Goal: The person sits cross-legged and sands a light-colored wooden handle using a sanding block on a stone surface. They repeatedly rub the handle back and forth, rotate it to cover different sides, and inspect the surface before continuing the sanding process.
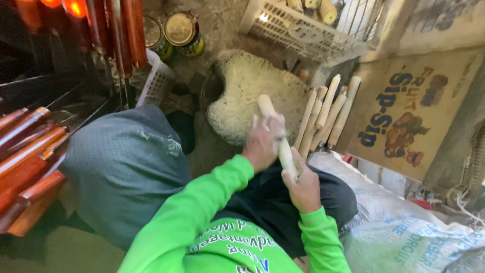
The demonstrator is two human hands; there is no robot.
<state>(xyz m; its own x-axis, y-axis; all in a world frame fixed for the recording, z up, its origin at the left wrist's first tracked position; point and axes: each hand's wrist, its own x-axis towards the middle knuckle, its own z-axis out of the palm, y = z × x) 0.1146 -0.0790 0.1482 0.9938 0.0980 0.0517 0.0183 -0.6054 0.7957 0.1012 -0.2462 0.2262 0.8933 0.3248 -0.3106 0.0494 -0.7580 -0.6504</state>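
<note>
Head view, from largest thing to smallest:

- Grey cloth (124, 167) drapes over the person's knee on the left, filling much of the near-left scene.
- White woven sack (404, 227) lies at the near right, beside the dark lap.
- Printed cardboard sheet (404, 114) leans at the far right.
- Pale rough block (247, 93) sits on the ground just beyond the hands, in the middle.
- White plastic basket (298, 28) stands at the far edge, holding more pale sticks.
- Reddish-brown varnished handles (28, 156) are stacked along the left edge.
- Bundle of pale wooden sticks (326, 114) leans just right of the block.
- Two tin cans (182, 31) stand at the far middle-left.
- Wooden handle (275, 134) is held above the lap in the centre; its long axis runs from near-right to far-left, its rounded far end over the block.
- Left hand (262, 144) wraps the handle's middle, fingers curled around it.
- Right hand (303, 184) clasps the near end, fingers closed on it.
</note>
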